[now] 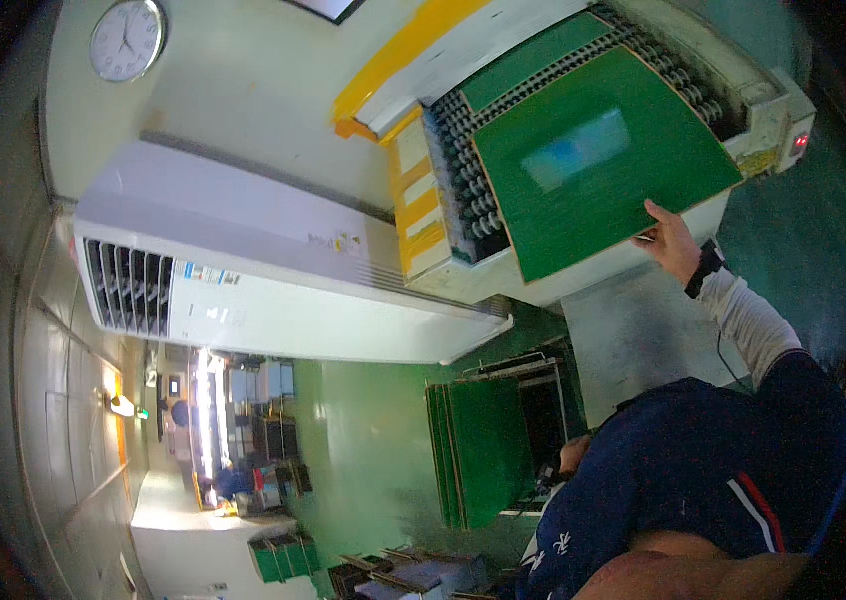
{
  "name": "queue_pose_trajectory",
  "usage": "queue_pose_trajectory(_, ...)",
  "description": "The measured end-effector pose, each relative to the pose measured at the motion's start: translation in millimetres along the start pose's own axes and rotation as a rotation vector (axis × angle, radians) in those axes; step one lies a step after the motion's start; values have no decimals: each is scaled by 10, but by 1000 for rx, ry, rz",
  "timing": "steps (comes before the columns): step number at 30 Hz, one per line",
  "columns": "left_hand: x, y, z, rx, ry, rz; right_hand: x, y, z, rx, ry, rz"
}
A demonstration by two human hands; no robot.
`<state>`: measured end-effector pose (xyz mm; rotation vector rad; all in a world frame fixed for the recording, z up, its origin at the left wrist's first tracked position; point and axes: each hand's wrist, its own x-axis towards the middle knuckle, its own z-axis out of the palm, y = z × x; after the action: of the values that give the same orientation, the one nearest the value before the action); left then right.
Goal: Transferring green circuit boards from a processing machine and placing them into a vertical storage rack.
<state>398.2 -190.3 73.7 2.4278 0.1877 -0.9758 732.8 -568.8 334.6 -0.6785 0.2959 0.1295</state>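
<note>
A large green rectangular board [593,190] with a thin brown edge lies over the rollers of a conveyor machine, and a bright reflection shows on it. My right hand [675,248], with a black band at the wrist, grips its near edge, thumb on top and fingers underneath. Lower down, my left hand [574,455] looks curled, partly hidden by my dark blue sleeve; what it holds, if anything, cannot be made out. It is close to a rack [553,385] where several green boards [478,450] stand on edge.
Dark rollers [478,195] line the conveyor, with a second green board [533,60] farther along. A pale metal surface [643,330] adjoins the machine. A tall white air conditioner [283,270] stands alongside. More stacked boards [283,558] and a person [238,483] are in the distance.
</note>
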Motion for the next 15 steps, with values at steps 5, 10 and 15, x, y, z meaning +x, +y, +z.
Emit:
queue_pose_trajectory(5, 187, -845, 433, -98, 261, 200, 48, 159, 151, -23, -267, 262)
queue_pose_trajectory(10, 127, -257, 111, -14, 266, 241, -840, 101, 930, -67, -496, 459)
queue_pose_trajectory(15, 182, -763, 651, -935, 189, -198, -2119, -601, 2489, -33, -1312, 13)
